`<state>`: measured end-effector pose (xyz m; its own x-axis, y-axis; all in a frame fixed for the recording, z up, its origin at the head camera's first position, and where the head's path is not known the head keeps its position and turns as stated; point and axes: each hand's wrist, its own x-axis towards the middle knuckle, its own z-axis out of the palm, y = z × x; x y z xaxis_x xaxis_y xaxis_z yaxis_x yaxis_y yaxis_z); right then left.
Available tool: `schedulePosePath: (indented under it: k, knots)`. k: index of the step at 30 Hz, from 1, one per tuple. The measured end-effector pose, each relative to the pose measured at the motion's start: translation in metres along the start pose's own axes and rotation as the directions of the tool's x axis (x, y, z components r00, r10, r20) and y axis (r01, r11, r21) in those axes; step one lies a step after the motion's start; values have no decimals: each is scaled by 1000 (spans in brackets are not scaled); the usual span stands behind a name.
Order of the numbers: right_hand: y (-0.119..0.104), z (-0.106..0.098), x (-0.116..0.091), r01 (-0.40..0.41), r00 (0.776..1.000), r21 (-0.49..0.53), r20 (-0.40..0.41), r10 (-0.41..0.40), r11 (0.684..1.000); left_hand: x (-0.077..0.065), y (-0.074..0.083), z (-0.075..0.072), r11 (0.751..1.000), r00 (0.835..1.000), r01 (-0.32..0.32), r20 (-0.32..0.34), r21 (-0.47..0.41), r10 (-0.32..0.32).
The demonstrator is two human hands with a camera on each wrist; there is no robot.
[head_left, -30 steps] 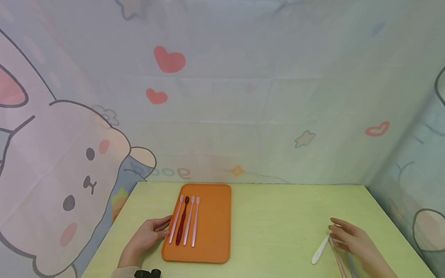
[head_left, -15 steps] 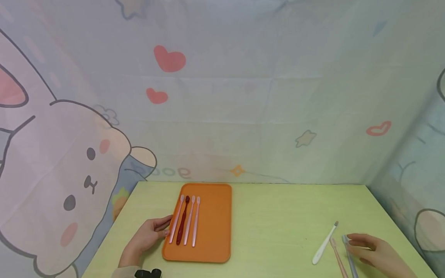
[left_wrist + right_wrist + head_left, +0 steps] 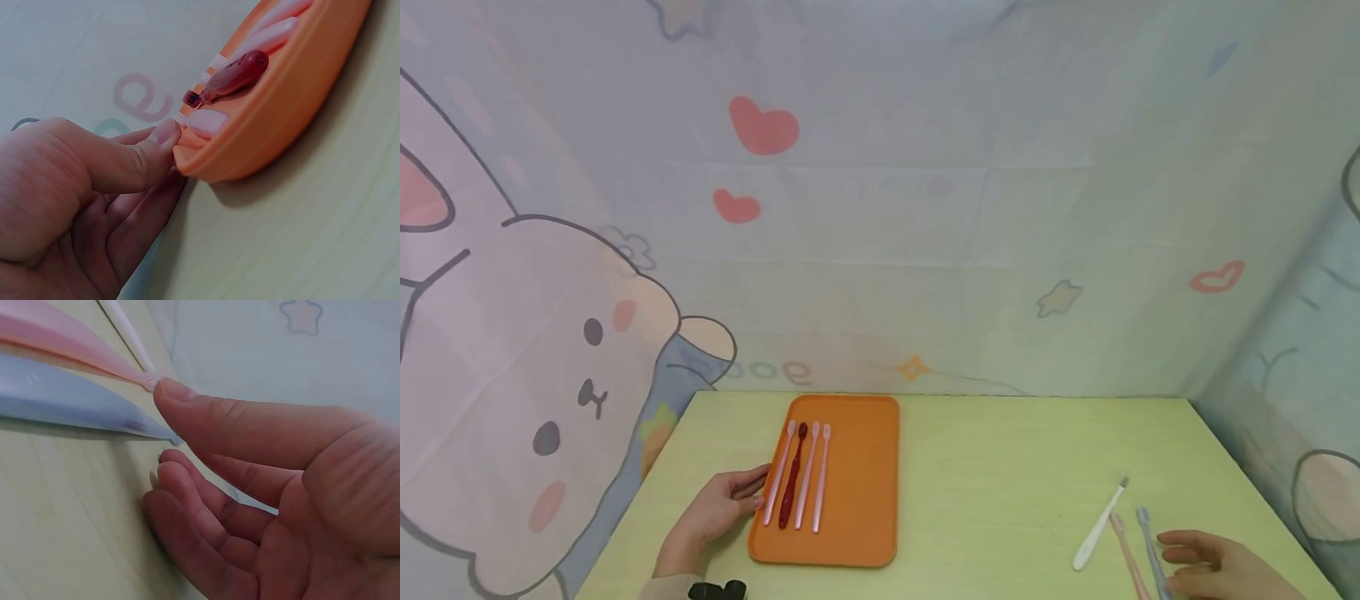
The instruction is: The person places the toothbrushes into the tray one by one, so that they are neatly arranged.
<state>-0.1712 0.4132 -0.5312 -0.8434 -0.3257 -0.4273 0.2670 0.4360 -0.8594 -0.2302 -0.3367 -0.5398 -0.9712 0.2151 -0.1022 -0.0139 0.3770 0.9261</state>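
My left hand grips the left edge of an orange tray, its thumb over the rim in the left wrist view. Side by side on that tray lie a dark red toothbrush and three pink toothbrushes. At the right, my right hand holds nothing, fingers loosely bent and thumb apart from them. Closest to it lies a blue-grey toothbrush. Left of that are a peach-pink toothbrush and a white toothbrush, all on the table.
The pale green table stretches between the tray and the loose toothbrushes. A printed cloth with hearts and a rabbit hangs behind it and at the sides.
My right hand has drawn back to the right and toward me, away from the white and peach-pink toothbrushes, then off the blue-grey one's head. The left hand and tray have stayed put.
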Motion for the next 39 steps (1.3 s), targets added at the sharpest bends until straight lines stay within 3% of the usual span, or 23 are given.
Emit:
schedulePosePath:
  k: [10, 14, 18, 22, 26, 33, 39]
  knots:
    - [0, 10, 6, -9, 1000, -86, -29, 6, 996, -3, -3, -2, 999, 1000, 13, 10, -29, -13]
    - [1, 13, 7, -10, 999, -51, -49, 7, 999, -2, -6, -3, 999, 1000, 1, 22, -51, 0]
    - [0, 18, 7, -38, 993, -77, -117, 29, 996, -1, -5, -2, 999, 1000, -8, 24, -41, 9]
    - [-4, 25, 8, -112, 970, -98, -227, 88, 989, -1, -3, -1, 999, 1000, -3, 18, -34, 4]
    - [-6, 28, 7, -156, 956, -92, -263, 127, 983, -1, -2, 0, 1000, 1000, -2, 13, -26, 3]
    - [-5, 27, 6, -139, 963, -158, -253, 96, 978, 2, -3, 0, 1000, 1000, 2, 7, -19, -1]
    - [-9, 32, 5, -157, 946, -215, -314, 84, 964, 4, -4, 1, 1000, 1000, 17, -11, 1, -17]
